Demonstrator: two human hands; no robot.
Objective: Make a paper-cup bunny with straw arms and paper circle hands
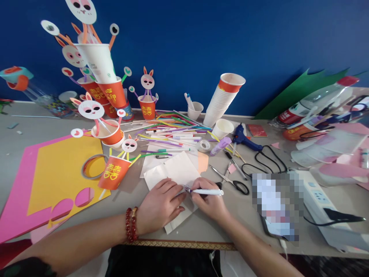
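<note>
A white felt-tip marker (pixel 210 191) is gripped in my right hand (pixel 208 202), its tip down on a folded sheet of white paper (pixel 182 168). At the tip there is a small dark purple mark, partly hidden by my fingers. My left hand (pixel 161 206) lies on the left part of the sheet with fingers stretched out, holding nothing. A pair of scissors (pixel 230 181) with dark handles rests just right of my right hand. Beyond the sheet lie a tape roll (pixel 204 145), a purple glue stick (pixel 220 146) and several loose markers.
Rabbit figures on red paper cups (pixel 115 172) stand at left, near yellow card (pixel 67 165). Colourful pipe cleaners (pixel 173 122) and a tall cup stack (pixel 220 100) are behind. At right are a blue glue gun (pixel 245 138), its cord, a blurred phone and a power strip (pixel 317 194).
</note>
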